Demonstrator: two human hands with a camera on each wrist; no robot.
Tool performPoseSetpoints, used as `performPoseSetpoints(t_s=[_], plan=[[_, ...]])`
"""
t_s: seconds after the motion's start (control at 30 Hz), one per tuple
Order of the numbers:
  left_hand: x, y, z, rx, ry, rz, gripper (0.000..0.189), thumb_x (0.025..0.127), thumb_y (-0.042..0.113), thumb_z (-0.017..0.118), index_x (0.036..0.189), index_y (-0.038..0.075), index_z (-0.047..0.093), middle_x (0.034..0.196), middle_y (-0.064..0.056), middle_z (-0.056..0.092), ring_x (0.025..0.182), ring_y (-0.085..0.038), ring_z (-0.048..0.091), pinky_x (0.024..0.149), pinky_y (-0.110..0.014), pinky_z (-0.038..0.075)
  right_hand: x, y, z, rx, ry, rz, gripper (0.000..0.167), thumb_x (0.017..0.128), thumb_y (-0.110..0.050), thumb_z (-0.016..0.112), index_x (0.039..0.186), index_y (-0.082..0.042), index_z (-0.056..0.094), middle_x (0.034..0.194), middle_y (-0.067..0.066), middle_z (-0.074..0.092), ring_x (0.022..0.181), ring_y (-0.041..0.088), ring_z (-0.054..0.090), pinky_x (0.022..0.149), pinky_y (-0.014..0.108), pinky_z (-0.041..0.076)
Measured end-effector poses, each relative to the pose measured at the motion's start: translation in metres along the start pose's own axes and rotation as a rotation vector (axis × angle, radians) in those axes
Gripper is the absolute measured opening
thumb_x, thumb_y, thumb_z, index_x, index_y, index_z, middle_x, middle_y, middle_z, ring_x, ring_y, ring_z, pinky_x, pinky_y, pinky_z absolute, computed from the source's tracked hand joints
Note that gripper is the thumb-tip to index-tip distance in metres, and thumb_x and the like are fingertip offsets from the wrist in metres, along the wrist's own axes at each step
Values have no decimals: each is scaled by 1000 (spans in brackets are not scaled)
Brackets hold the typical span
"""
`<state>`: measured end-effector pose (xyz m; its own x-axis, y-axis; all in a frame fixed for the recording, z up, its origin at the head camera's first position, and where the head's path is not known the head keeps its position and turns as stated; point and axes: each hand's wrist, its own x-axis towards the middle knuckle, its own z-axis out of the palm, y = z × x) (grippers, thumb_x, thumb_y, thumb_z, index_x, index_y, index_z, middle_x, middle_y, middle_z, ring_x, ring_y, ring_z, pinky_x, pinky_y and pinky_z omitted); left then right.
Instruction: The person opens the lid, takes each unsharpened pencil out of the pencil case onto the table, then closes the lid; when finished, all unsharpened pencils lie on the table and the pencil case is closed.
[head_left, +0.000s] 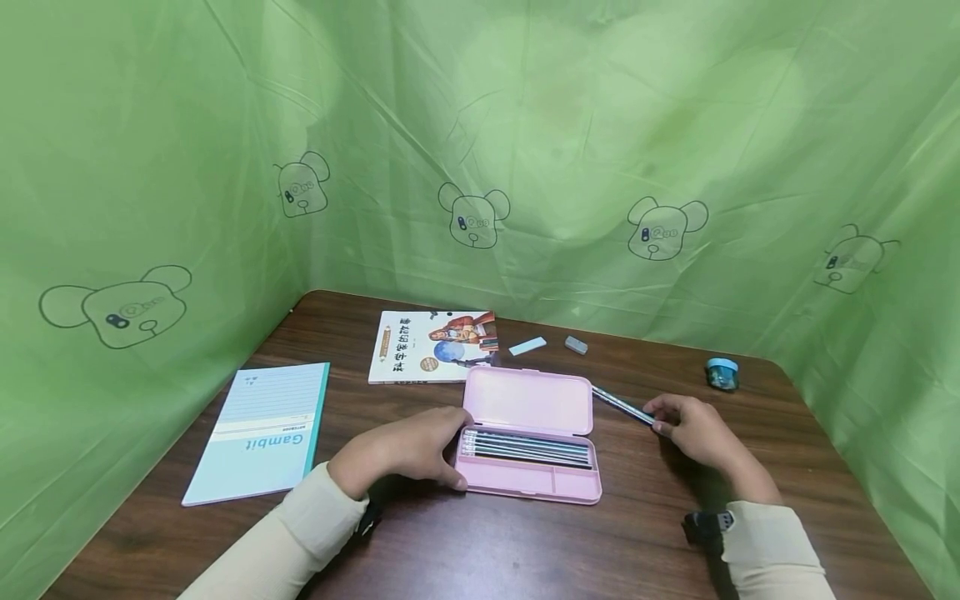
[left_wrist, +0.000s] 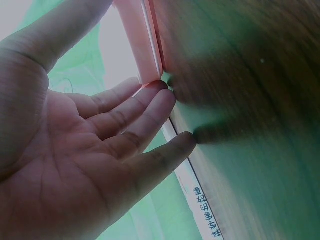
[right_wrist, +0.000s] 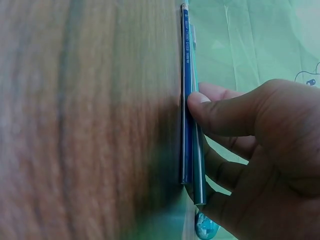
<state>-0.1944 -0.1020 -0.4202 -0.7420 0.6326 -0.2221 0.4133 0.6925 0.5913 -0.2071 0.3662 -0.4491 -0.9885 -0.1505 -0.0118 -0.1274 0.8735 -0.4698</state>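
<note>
A pink pencil case point(head_left: 517, 477) lies open on the table, its lid point(head_left: 528, 402) tipped back. Several pencils point(head_left: 528, 448) lie side by side in its rear compartment; the front compartments hold nothing. My left hand point(head_left: 408, 446) is at the case's left end, thumb by the front corner and fingers by the hinge side. In the left wrist view its fingers are spread and nearly straight, fingertips at the corner of the pink case point(left_wrist: 142, 42). To the right of the case, my right hand point(head_left: 697, 429) pinches pencils point(right_wrist: 187, 115), one dark blue and one green, low over the tabletop.
Left lies a light blue notebook point(head_left: 258, 433). Behind the case are a picture-covered book point(head_left: 412, 346), a pale blue strip point(head_left: 527, 346) and a small grey block point(head_left: 576, 344). A blue-lidded jar point(head_left: 722, 375) stands back right. Green curtains point(head_left: 555, 125) enclose the table.
</note>
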Motion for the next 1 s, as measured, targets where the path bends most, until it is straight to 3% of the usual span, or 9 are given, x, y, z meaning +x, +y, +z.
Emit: performPoseSetpoints(t_s=[1.0], plan=[[0, -1, 1, 1, 4, -2, 82, 85, 32, 100, 148, 0, 58, 140, -12, 67, 127, -23, 61, 123, -51, 49, -2, 9, -2, 10, 36, 51, 18, 102, 0, 73, 120, -4, 78, 101, 8, 78, 102, 31, 71, 87, 48, 55]])
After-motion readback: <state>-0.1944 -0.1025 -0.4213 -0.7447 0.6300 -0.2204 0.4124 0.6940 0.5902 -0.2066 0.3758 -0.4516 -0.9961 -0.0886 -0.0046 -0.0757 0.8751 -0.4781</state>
